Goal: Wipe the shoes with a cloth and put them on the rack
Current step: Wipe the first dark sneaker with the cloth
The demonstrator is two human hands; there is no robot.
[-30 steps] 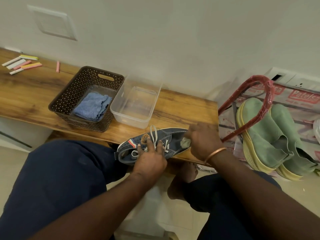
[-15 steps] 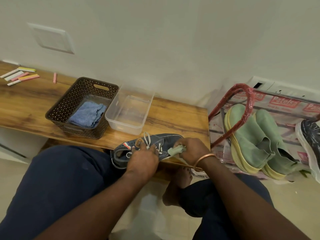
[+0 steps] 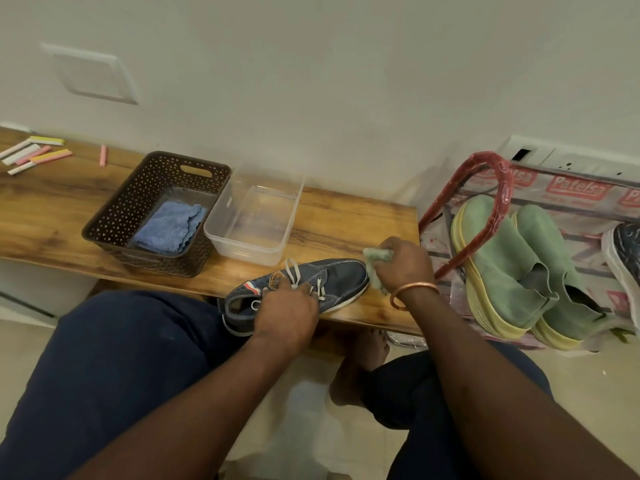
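Left hand (image 3: 287,315) pins the blue shoe (image 3: 329,284) at its laces, toe toward the right hand (image 3: 403,266), which grips a green cloth (image 3: 375,258), apparently touching the toe.

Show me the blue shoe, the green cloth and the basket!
blue shoe (image 3: 341,277): head view, on the top of its toe.
green cloth (image 3: 375,255): head view, on the bunched bit beside the shoe's toe.
basket (image 3: 138,202): head view, on its left wall.
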